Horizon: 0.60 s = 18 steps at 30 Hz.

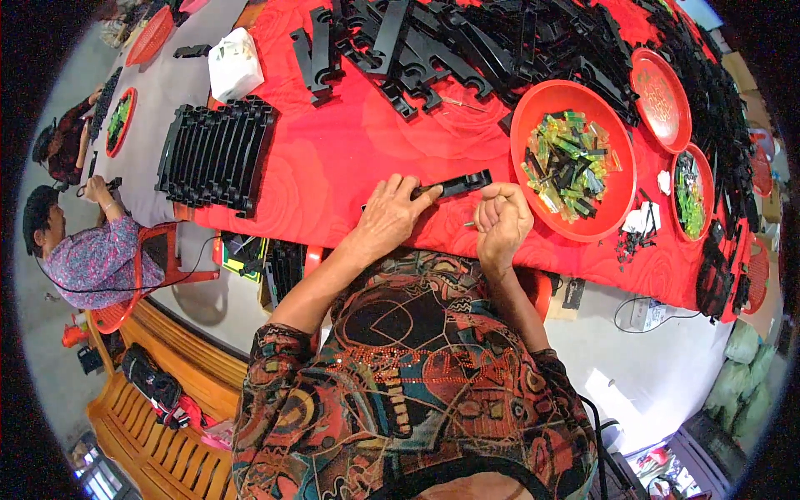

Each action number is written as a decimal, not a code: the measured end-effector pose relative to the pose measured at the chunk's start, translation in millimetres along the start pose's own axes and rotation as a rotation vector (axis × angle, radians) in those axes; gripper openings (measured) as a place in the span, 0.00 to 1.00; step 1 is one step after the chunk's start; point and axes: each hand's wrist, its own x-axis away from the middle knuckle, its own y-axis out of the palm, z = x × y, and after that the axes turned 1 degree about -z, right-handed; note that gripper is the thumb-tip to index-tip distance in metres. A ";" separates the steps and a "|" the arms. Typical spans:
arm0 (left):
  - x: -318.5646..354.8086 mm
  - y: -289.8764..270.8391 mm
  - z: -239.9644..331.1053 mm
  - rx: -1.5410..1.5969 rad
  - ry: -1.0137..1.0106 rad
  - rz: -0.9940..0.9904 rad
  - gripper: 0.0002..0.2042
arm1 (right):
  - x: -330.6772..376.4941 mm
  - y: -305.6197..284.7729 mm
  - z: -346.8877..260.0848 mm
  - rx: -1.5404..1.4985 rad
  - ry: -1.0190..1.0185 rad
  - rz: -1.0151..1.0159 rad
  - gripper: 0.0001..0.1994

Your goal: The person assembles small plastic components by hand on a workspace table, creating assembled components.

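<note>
My left hand (392, 212) is closed on a narrow black plastic part (464, 184), which lies low over the red cloth near the table's front edge. My right hand (503, 221) is curled into a fist by the right end of that part. A small green tip shows beside its fingers; what they hold is mostly hidden. Just right of that hand stands a round red tray (527, 104), filled with small yellow-green and black pieces. At the left, similar black parts (218, 157) are lined up in a neat row.
Loose black parts (433, 50) are heaped along the far side. Two smaller red trays, one (643, 71) behind the other (708, 200), stand at the right near crumpled white paper (642, 218). A white tissue pack (235, 65) is at the far left. Another person (100, 258) sits beyond a wooden bench (158, 408).
</note>
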 end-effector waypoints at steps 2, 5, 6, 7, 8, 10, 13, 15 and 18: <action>-3.8 -3.7 -0.4 -0.006 0.003 -0.004 0.20 | -0.4 -1.6 0.3 -0.033 0.021 0.005 0.10; -9.3 -10.8 -3.3 0.102 -0.009 -0.050 0.19 | -2.4 -2.4 0.0 -0.070 0.006 0.003 0.09; -9.8 -12.9 -5.5 0.169 -0.028 -0.060 0.19 | -2.8 -3.0 -1.9 -0.072 0.004 0.002 0.09; -9.8 -14.8 -7.7 0.235 -0.048 -0.070 0.18 | -1.8 -3.8 -5.7 -0.087 0.001 0.012 0.09; -7.8 -15.8 -9.9 0.230 -0.049 -0.068 0.18 | -0.9 -4.0 -9.3 -0.104 -0.001 0.021 0.08; -0.9 -17.5 -11.9 0.291 -0.039 0.007 0.18 | 0.6 -4.8 -17.1 -0.094 -0.020 0.029 0.08; 5.3 -22.6 -10.2 0.429 -0.042 0.040 0.19 | 4.1 -6.7 -26.9 -0.074 -0.028 0.046 0.08; 9.3 -24.9 -7.9 0.488 -0.050 0.067 0.19 | 6.9 -5.8 -27.7 -0.106 -0.012 0.035 0.08; 14.2 -35.5 -0.6 0.543 -0.053 0.109 0.17 | 10.4 -6.8 -28.9 -0.163 0.008 0.011 0.08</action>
